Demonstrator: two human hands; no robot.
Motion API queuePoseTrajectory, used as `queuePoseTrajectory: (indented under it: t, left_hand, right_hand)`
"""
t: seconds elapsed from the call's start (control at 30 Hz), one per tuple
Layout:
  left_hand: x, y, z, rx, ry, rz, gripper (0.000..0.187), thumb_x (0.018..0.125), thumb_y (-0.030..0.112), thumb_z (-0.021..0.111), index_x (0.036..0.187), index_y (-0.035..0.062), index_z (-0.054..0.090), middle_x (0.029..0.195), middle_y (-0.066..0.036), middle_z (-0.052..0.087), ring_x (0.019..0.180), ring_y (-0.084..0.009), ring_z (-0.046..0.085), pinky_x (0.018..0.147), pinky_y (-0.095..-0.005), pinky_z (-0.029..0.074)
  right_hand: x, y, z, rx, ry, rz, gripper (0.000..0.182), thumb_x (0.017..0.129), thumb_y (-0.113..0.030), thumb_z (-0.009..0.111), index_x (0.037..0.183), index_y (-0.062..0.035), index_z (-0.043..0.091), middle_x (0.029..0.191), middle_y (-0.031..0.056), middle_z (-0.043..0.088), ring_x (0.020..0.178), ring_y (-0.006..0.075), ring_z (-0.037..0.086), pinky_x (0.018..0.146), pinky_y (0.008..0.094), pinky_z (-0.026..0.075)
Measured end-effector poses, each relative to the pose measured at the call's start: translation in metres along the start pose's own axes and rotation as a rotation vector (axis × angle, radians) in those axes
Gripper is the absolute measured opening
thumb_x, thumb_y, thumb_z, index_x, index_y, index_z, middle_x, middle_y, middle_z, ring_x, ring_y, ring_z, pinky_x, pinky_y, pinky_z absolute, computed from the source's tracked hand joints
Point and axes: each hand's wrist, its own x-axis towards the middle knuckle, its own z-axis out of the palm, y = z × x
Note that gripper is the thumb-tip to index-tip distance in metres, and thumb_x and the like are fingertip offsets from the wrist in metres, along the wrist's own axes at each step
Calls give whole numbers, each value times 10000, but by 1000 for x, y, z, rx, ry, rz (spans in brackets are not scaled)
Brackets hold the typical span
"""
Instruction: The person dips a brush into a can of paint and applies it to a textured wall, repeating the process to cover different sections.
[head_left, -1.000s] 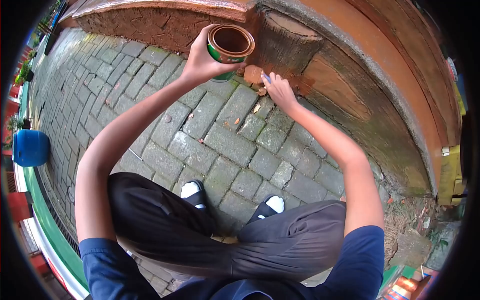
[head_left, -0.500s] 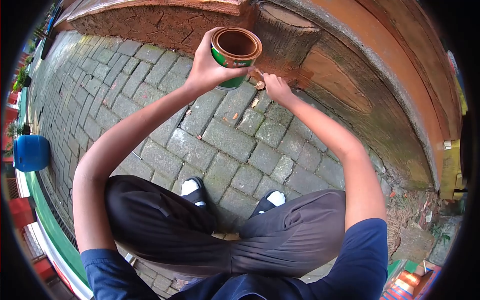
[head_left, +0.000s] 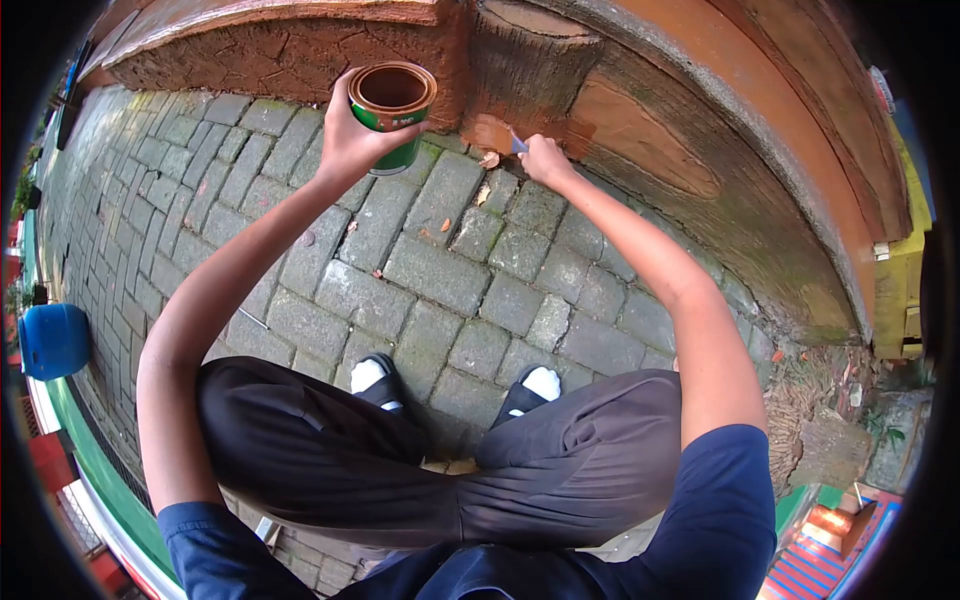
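Note:
A green paint can [head_left: 400, 150] with a brown-smeared rim is held upright by my left hand [head_left: 352, 142], its fingers wrapped round the side. Inside, the can looks dark brown. My right hand [head_left: 547, 160] is closed on a small brush [head_left: 518, 143] with a pale bluish handle. The brush tip is at the foot of the wall [head_left: 530, 85], beside a patch of wet-looking orange-brown paint [head_left: 490, 132]. The bristles are too small to make out clearly.
Grey paving blocks [head_left: 445, 270] with dry leaves [head_left: 489, 160] lie below my hands. The curved wall runs along the front and right. A blue barrel [head_left: 55, 341] stands at the far left. Tree roots [head_left: 815, 420] are at the right.
The can and my left hand have moved left in view, away from my right hand. The brush now reaches the wall's foot, where the orange-brown patch shows more fully.

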Motion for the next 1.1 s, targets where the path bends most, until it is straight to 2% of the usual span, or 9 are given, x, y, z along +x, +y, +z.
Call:
queuePoseTrajectory:
  t: [0.2,0.63,0.7,0.77,0.87,0.9,0.97,1.03,1.1]
  left_hand:
    - [0,15,2,9,16,61,956,604,353,946,1318,-10,424,1225,-156,599,1171,-253,604,1016,-386,497]
    - [-24,26,23,-11,-102,42,944,607,318,932,1334,-2,420,1236,-167,595,1197,-278,584,1051,-400,459]
    - [-28,31,26,-43,-118,-11,949,608,321,933,1336,0,415,1244,-168,590,1200,-279,582,1050,-403,459]
    - [-29,30,29,-56,-134,-25,965,602,326,937,1337,-6,407,1250,-175,582,1204,-282,578,1048,-402,461]
    - [-35,26,33,-46,-138,-77,988,588,332,945,1329,-23,396,1240,-184,578,1199,-285,579,1035,-399,466]
    - [-37,26,32,-39,-140,-77,988,588,332,945,1329,-23,396,1240,-184,578,1199,-285,579,1035,-399,466]
    - [-41,24,31,-47,-128,-103,979,582,330,948,1314,-25,403,1233,-184,580,1191,-278,582,1028,-397,469]
    - [-45,22,28,-44,-126,-96,967,581,326,948,1300,-27,406,1221,-185,586,1180,-272,587,1023,-394,472]
    - [-49,16,27,-40,-139,-85,961,580,322,948,1295,-25,408,1211,-184,592,1174,-273,591,1020,-397,473]
  right_hand:
    - [-22,53,-43,-53,21,74,300,928,-211,626,1205,-114,687,1129,224,684,1098,393,641,923,493,498]
    - [-35,86,-49,-135,144,123,265,901,-158,604,1105,-17,698,1021,284,681,1050,426,646,894,498,502]
    - [-18,66,-52,-115,114,101,205,871,-122,595,900,56,691,830,268,696,815,393,706,719,478,526]
    - [-3,33,-74,8,-57,189,236,864,-116,593,683,35,619,606,154,617,502,264,601,496,423,439]
    - [4,-22,-99,154,-200,210,244,862,-91,548,708,26,697,564,80,564,396,161,426,397,357,311]
    - [0,-38,-108,294,-249,183,333,895,-207,660,628,-32,565,527,35,520,395,136,435,396,322,288]
    - [26,-44,-94,98,-137,26,304,906,-235,658,705,-8,627,556,34,560,437,140,495,426,318,344]
    - [26,-71,-94,277,-40,-171,251,878,-202,640,945,27,717,757,225,697,707,299,715,693,421,536]
    - [16,-108,-104,102,114,-201,246,887,-207,637,1008,-6,711,1065,276,677,1074,409,638,928,488,510]
